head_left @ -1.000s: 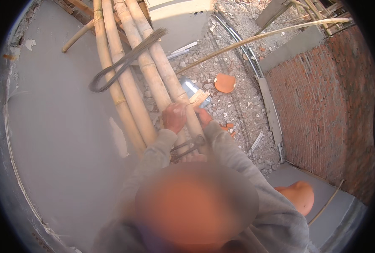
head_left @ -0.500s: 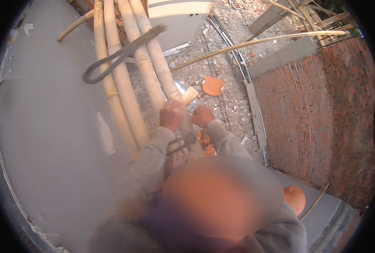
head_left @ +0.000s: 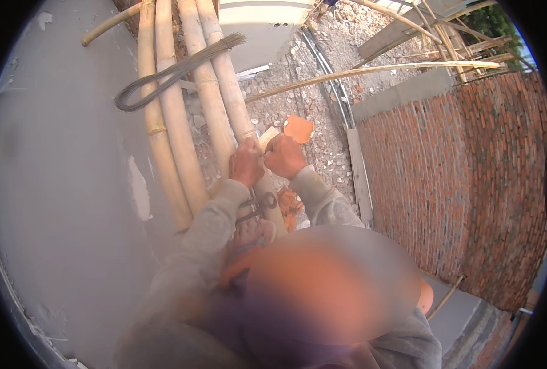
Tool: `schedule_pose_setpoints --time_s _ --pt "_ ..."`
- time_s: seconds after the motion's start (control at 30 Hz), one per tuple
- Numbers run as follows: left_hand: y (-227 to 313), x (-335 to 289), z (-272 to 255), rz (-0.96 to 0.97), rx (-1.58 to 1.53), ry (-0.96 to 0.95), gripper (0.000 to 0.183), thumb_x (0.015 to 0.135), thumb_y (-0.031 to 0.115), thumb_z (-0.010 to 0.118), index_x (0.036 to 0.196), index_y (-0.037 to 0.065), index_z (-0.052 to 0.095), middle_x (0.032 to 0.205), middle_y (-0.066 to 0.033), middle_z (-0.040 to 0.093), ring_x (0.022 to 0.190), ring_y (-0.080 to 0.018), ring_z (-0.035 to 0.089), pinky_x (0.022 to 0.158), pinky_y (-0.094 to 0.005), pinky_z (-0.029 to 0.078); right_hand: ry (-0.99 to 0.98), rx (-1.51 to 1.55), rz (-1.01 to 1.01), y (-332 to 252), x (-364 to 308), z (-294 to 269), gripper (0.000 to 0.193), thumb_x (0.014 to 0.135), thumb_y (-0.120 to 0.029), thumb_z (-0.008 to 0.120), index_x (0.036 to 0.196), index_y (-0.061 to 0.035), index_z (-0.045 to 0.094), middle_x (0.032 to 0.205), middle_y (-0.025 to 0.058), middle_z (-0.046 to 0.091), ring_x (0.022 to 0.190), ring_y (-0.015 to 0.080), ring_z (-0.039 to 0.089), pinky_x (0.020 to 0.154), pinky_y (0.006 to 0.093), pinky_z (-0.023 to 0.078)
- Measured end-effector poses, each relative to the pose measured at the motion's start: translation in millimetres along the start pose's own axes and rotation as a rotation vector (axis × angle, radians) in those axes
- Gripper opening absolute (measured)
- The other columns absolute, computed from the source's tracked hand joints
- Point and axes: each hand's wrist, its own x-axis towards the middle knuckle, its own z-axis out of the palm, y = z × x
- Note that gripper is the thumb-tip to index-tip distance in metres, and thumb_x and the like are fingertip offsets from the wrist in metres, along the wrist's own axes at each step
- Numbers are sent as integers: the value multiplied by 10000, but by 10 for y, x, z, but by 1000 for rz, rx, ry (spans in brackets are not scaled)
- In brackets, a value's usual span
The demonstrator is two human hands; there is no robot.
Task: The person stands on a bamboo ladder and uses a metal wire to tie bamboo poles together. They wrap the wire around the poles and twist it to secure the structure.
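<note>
My left hand (head_left: 247, 163) is closed against the rightmost of several thick bamboo poles (head_left: 229, 74). My right hand (head_left: 286, 156) is also closed, just right of that pole and close to the left one. Whatever thin thing the fingers pinch is too small to make out. Beyond the fists shows the end of a pale wood block (head_left: 268, 136). Below my left hand, a dark metal tool with a rounded end (head_left: 267, 200) lies across the pole. A bare foot (head_left: 253, 232) is near it. A looped bundle of thin wire (head_left: 178, 72) rests across the poles.
A smooth grey wall (head_left: 64, 172) fills the left, and a brick wall (head_left: 409, 166) stands at right. Rubble ground (head_left: 329, 166) lies below, with a curved orange piece (head_left: 299, 129) on it. A bamboo strip (head_left: 372, 71) and scaffold poles (head_left: 446, 40) are farther off.
My right hand has moved left and slightly up, now almost touching my left hand. Both hands stay closed. The view has shifted a little.
</note>
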Motion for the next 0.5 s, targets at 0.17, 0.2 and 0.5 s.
schedule_pose_setpoints --time_s 0.17,0.2,0.5 --pt "92 56 -2 -74 16 -56 144 748 125 768 844 32 714 992 -138 636 960 -376 656 785 -488 520 23 -87 -34 -80 126 58 225 703 -212 706 692 14 699 803 279 691 834 442 701 765 510 561" --pt "112 72 22 -107 22 -47 142 747 119 771 841 30 712 997 -138 637 962 -374 656 796 -487 519 20 -95 -49 -59 162 69 211 704 -210 706 705 1 710 830 272 699 843 437 703 772 508 563" --pt "96 64 100 -150 36 -2 163 777 131 789 833 10 694 1043 -141 623 976 -364 655 838 -479 513 151 -8 -35 689 501 138 103 734 -107 693 785 -66 772 788 210 719 796 357 721 725 456 576"
